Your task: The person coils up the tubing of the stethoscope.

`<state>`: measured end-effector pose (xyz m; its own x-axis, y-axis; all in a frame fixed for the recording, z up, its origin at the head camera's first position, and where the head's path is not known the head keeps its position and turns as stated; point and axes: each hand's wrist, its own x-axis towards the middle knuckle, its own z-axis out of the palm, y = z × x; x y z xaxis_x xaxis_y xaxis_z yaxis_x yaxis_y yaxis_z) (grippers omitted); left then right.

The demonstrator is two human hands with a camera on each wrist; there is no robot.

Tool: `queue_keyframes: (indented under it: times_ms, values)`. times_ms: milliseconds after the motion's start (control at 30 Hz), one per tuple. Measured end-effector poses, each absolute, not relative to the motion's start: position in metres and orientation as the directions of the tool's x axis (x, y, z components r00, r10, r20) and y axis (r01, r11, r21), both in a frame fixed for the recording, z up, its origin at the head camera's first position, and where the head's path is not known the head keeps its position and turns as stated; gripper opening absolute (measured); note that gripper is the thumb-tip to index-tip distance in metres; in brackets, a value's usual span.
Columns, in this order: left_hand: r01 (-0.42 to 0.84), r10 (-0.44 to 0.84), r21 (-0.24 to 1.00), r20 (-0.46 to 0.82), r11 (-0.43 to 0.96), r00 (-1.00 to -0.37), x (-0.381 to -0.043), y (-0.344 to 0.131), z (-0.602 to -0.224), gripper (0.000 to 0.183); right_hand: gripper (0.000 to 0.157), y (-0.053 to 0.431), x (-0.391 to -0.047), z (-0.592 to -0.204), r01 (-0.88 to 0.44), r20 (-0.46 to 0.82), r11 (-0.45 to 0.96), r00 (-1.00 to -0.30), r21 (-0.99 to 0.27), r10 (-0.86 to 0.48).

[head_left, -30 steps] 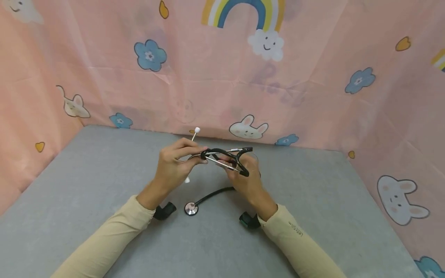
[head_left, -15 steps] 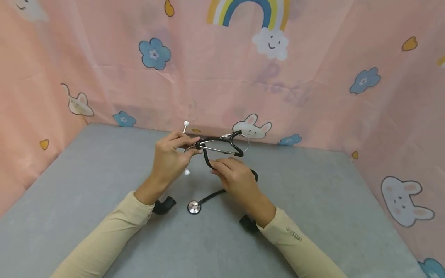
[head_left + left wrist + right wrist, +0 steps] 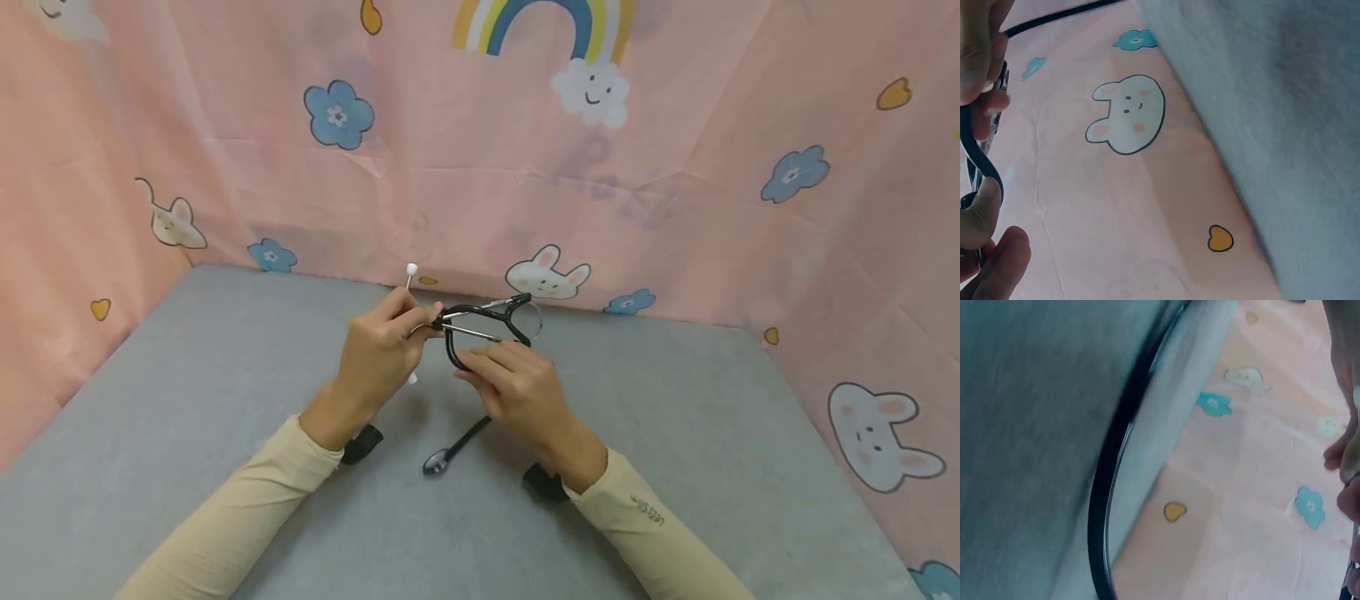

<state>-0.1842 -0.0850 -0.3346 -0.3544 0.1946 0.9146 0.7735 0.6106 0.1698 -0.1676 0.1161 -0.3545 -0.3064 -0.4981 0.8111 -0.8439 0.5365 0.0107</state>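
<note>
A black stethoscope (image 3: 480,310) is held up above the table between both hands. My left hand (image 3: 382,346) pinches it where black tubing meets the metal ear tubes. Its white ear tips (image 3: 412,269) stick out above and below that hand. With fingertips and thumb, my right hand (image 3: 521,385) grips a bend of the tubing just right of the left hand. The round chestpiece (image 3: 435,462) hangs below on its tube, tilted edge-on. In the left wrist view, tubing (image 3: 982,159) runs between the fingers of both hands. A long curve of tubing (image 3: 1102,506) crosses the right wrist view.
A grey table (image 3: 675,467) lies under the hands. Pink printed cloth (image 3: 675,117) hangs behind it and along both sides. A black device (image 3: 362,445) shows at the left wrist, and another black device (image 3: 546,483) at the right wrist.
My right hand has come down from behind the metal tubes and now grips the black tubing below them. The chestpiece has swung slightly right and turned edge-on. My left hand keeps its hold.
</note>
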Motion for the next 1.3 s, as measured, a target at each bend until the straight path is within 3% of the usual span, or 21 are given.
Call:
queue_keyframes:
  times_ms: [133, 267, 367, 567, 633, 1000, 1167, 1300]
  values:
    - [0.778, 0.283, 0.089, 0.901, 0.622, -0.329, -0.182, -0.083, -0.336, 0.009, 0.019, 0.120, -0.169, -0.352, -0.862, 0.811, 0.489, -0.380, -0.135, -0.445]
    - [0.759, 0.352, 0.021, 0.878, 0.650, -0.326, -0.181, -0.081, -0.339, 0.027, 0.017, 0.122, -0.168, -0.351, -0.839, 0.777, 0.437, -0.499, -0.323, -0.384]
    - [0.730, 0.357, -0.027, 0.884, 0.683, -0.301, -0.181, -0.077, -0.344, 0.036, 0.017, 0.121, -0.167, -0.351, -0.826, 0.758, 0.406, -0.540, -0.392, -0.365]
    - [0.703, 0.321, -0.078, 0.921, 0.707, -0.220, -0.183, -0.073, -0.351, 0.011, 0.017, 0.118, -0.165, -0.352, -0.833, 0.743, 0.379, -0.540, -0.403, -0.396]
    - [0.710, 0.317, -0.076, 0.924, 0.700, -0.213, -0.184, -0.074, -0.352, 0.011, 0.018, 0.119, -0.165, -0.351, -0.823, 0.731, 0.393, -0.554, -0.409, -0.398]
    - [0.718, 0.312, -0.003, 0.902, 0.696, -0.299, -0.194, -0.089, -0.351, 0.026, 0.025, 0.126, -0.161, -0.335, -0.755, 0.689, 0.558, -0.607, -0.345, -0.395]
    - [0.782, 0.417, -0.025, 0.856, 0.623, -0.305, -0.194, -0.086, -0.353, 0.024, 0.018, 0.133, -0.165, -0.332, -0.753, 0.735, 0.585, -0.573, -0.300, -0.362]
    - [0.854, 0.534, -0.043, 0.797, 0.518, -0.283, -0.192, -0.081, -0.355, 0.024, 0.015, 0.139, -0.173, -0.333, -0.776, 0.784, 0.595, -0.498, -0.210, -0.372]
